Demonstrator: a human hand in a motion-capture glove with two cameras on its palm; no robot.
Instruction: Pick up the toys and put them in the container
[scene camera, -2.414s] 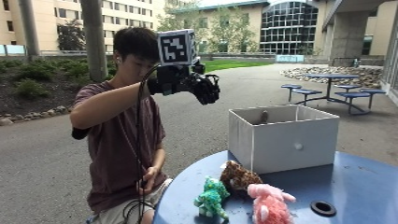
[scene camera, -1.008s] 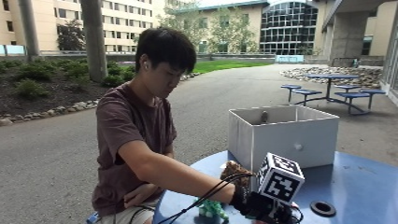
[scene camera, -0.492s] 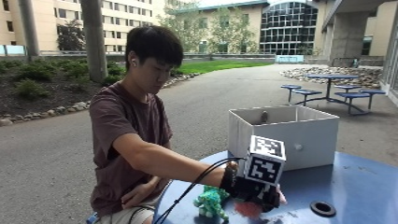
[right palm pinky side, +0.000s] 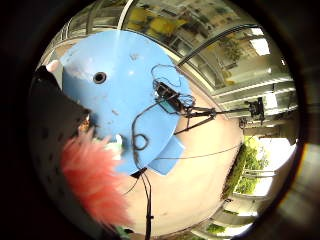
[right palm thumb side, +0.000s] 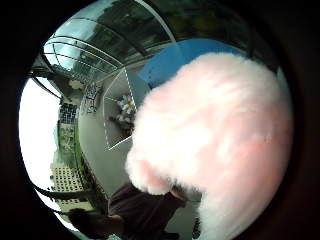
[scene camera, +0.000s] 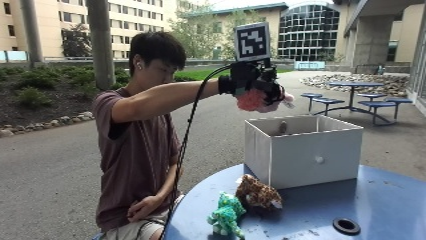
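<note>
While the gloved right hand (scene camera: 256, 85) is raised on an outstretched arm, a pink plush toy (scene camera: 259, 100) is held in its curled fingers, up in the air above the near left corner of the white container (scene camera: 303, 157) and clear of its rim. From the thumb side palm view the pink toy (right palm thumb side: 220, 145) is seen filling much of the picture, with the open white container (right palm thumb side: 117, 117) below it; something small can be made out inside the container, but what it is cannot be told. From the little finger side palm view the pink fur (right palm pinky side: 92, 175) is seen against the round blue counter (right palm pinky side: 125, 75). On the counter (scene camera: 386, 205) the container is set upright toward the far side, and two more toys are left in front of it: a brown spotted plush (scene camera: 258, 192) just beside the container's near left corner, and a green plush (scene camera: 226, 215) standing next to the brown one, nearer the counter's edge. The person's bare left hand (scene camera: 143, 207) is rested in the lap
</note>
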